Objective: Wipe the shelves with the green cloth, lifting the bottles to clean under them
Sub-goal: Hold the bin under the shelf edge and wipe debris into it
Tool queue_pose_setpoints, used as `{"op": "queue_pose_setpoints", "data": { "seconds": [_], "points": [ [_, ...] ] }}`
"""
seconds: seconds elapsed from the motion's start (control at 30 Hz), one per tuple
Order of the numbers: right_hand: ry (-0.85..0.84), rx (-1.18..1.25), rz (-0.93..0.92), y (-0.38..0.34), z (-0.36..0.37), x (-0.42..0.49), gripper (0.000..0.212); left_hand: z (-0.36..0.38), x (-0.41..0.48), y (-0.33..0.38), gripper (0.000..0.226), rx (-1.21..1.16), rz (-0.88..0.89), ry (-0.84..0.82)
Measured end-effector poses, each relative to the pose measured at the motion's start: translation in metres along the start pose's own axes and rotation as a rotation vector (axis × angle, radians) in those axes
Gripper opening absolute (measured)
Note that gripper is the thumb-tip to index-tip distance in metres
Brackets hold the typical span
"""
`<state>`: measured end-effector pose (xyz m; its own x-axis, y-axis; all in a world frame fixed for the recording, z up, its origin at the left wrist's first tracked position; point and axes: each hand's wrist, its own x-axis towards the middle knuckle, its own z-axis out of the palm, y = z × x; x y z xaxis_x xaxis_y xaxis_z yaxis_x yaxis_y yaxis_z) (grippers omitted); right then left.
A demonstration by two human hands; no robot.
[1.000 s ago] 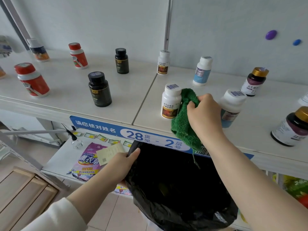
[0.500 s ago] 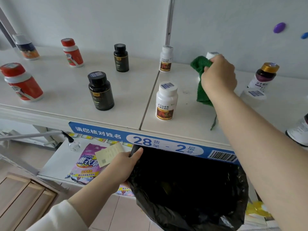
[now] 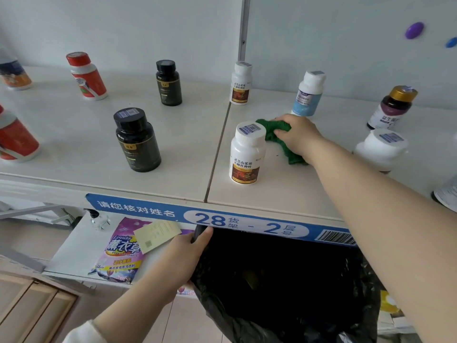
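My right hand (image 3: 298, 136) grips the green cloth (image 3: 274, 129) and holds it down on the white shelf (image 3: 284, 191), just behind a white bottle with a brown label (image 3: 247, 153). A light blue bottle (image 3: 308, 94) stands right behind the hand, and another white bottle (image 3: 240, 82) stands at the back by the seam. A wide white bottle (image 3: 380, 149) is to the right of my forearm. My left hand (image 3: 186, 251) holds the rim of a black rubbish bag (image 3: 284, 285) below the shelf edge.
On the left shelf section stand two black bottles (image 3: 137, 139) (image 3: 169, 82) and red-and-white bottles (image 3: 86, 75). A dark bottle with a gold cap (image 3: 393, 107) stands far right. A purple detergent packet (image 3: 121, 248) and a card lie on the lower shelf.
My right hand has brought the cloth from the back of the shelf, near the blue bottle, forward and down onto the surface behind the front white bottle. My left hand still holds the bag.
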<state>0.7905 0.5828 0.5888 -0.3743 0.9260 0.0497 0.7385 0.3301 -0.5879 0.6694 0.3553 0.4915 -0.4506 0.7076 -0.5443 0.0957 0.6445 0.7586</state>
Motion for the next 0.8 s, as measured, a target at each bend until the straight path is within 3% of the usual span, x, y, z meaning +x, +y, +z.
{"op": "queue_pose_setpoints", "data": {
  "seconds": [0.27, 0.8],
  "points": [
    [0.027, -0.038, -0.023, 0.004, -0.002, -0.048, 0.030, 0.004, -0.010, 0.016, 0.030, -0.072, 0.038, -0.009],
    [0.062, -0.016, -0.059, 0.008, -0.002, -0.095, 0.028, 0.005, -0.002, 0.023, 0.035, -0.048, 0.045, -0.065]
  ]
}}
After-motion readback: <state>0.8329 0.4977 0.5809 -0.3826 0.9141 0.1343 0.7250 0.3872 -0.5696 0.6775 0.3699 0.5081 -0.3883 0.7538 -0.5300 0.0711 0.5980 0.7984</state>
